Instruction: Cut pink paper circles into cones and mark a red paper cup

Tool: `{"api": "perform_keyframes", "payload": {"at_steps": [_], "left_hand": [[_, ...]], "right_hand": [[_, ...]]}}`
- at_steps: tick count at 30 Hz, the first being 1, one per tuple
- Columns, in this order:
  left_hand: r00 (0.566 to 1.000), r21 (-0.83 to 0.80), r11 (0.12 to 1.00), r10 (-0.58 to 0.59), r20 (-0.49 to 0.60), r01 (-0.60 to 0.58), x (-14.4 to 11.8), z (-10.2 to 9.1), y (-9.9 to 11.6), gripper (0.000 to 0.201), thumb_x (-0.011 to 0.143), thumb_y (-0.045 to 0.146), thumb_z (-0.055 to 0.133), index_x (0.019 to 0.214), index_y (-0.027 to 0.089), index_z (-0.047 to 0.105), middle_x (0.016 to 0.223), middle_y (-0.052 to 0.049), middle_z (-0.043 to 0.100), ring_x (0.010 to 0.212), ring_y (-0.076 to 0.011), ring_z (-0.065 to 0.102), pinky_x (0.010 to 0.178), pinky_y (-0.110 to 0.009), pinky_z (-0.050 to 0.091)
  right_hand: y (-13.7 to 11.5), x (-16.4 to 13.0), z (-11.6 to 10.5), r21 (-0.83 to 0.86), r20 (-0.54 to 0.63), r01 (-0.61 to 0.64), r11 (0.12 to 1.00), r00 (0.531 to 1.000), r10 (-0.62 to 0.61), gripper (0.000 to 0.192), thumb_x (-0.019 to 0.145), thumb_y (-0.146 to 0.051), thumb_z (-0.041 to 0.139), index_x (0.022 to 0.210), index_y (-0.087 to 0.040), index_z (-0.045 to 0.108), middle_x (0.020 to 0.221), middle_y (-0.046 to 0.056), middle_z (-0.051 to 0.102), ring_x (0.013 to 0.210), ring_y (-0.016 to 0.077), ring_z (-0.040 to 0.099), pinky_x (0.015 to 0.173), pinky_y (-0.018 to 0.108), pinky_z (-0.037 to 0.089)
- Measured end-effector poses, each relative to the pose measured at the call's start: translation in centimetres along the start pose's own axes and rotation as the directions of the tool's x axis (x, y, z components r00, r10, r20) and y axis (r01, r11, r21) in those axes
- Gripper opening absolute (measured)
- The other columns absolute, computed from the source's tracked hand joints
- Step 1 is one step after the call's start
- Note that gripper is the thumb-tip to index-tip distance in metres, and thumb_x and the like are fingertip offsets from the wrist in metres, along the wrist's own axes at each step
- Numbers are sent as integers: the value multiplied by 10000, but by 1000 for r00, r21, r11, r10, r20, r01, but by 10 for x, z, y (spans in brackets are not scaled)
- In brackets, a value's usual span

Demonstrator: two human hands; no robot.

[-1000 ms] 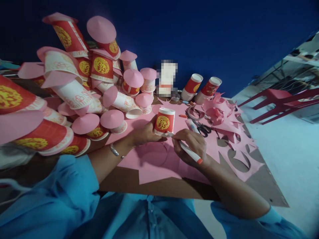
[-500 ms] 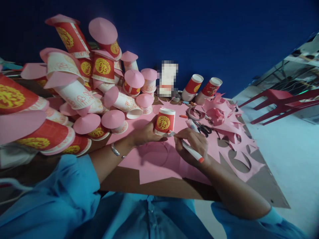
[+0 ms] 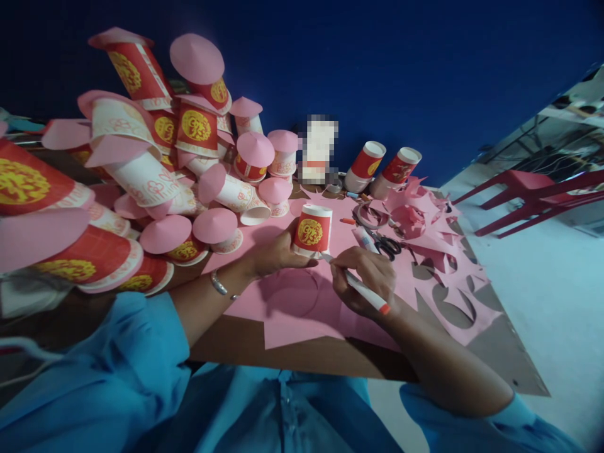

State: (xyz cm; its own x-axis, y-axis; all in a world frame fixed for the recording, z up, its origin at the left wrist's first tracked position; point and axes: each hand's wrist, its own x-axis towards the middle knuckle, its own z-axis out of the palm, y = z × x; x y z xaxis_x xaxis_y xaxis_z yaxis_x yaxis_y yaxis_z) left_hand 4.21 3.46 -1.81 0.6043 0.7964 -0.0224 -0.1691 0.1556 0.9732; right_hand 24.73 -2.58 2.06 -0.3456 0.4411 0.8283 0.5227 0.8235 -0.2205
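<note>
My left hand [image 3: 282, 253] is closed around a red and white paper cup [image 3: 313, 231] with a yellow round emblem, held bottom side up above pink paper. A white marker pen [image 3: 366, 290] with an orange-red end lies in the closed grip of my right hand [image 3: 362, 278]. Its tip is at the cup's lower rim; whether it touches cannot be made out. Below the cup, a round outline marks the pink paper sheet [image 3: 287, 314].
Paper cups with pink cone tops [image 3: 195, 129] pile up at the left. Two cup stacks [image 3: 365, 167] stand at the back. Black-handled scissors [image 3: 387, 246], a tape roll [image 3: 370, 216] and pink paper scraps [image 3: 425, 217] lie right. A red stool [image 3: 528, 192] stands beyond the table's right edge.
The marker's tip has shifted slightly along the cup's lower rim, and its orange-red end has moved a little right and down. The cup stays nearly in place in my left hand.
</note>
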Motion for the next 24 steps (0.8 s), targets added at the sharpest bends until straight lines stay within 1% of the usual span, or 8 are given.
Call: {"api": "perform_keyframes", "payload": {"at_steps": [6, 11, 16, 21, 24], "left_hand": [[1000, 10, 1000, 22, 7, -22, 0, 0, 0, 1021, 691, 340, 969, 1549, 250, 422, 1386, -175, 703, 1298, -385, 675, 1056, -531, 567], [1000, 12, 1000, -4, 8, 4, -1, 1, 2, 981, 709, 336, 955, 1531, 251, 426, 1360, -165, 713, 1273, -381, 691, 1009, -528, 597], [1000, 30, 1000, -5, 1, 5, 0, 0, 1, 960, 704, 337, 958, 1507, 246, 440, 1348, -165, 706, 1254, -376, 693, 973, -519, 613], [1000, 21, 1000, -15, -2, 15, 0, 0, 0, 976, 695, 346, 959, 1502, 243, 420, 1341, -160, 712, 1263, -386, 688, 988, -522, 606], [1000, 31, 999, -21, -14, 22, -1, 1, 1, 952, 704, 342, 948, 1485, 229, 415, 1344, -149, 706, 1282, -393, 676, 1015, -534, 592]], "right_hand": [[0, 0, 2, -28, -18, 36, 999, 999, -36, 206, 887, -28, 638, 975, -213, 615, 703, -19, 690, 577, 117, 664, 564, 229, 531], [2, -1, 5, -49, -14, 41, 998, 999, -42, 202, 893, -31, 649, 981, -209, 612, 714, -3, 699, 596, 134, 683, 577, 244, 545], [2, -2, 6, -52, -4, 37, 998, 999, -38, 202, 900, -30, 637, 965, -217, 599, 702, -15, 690, 584, 129, 673, 566, 241, 536], [1, -3, 9, -41, -13, 42, 998, 999, -42, 202, 901, -28, 626, 946, -223, 595, 698, -19, 690, 580, 134, 678, 556, 248, 543], [1, -3, 9, -31, -1, 43, 999, 999, -43, 209, 901, -19, 618, 946, -221, 595, 709, -12, 700, 587, 135, 681, 561, 248, 554]]}}
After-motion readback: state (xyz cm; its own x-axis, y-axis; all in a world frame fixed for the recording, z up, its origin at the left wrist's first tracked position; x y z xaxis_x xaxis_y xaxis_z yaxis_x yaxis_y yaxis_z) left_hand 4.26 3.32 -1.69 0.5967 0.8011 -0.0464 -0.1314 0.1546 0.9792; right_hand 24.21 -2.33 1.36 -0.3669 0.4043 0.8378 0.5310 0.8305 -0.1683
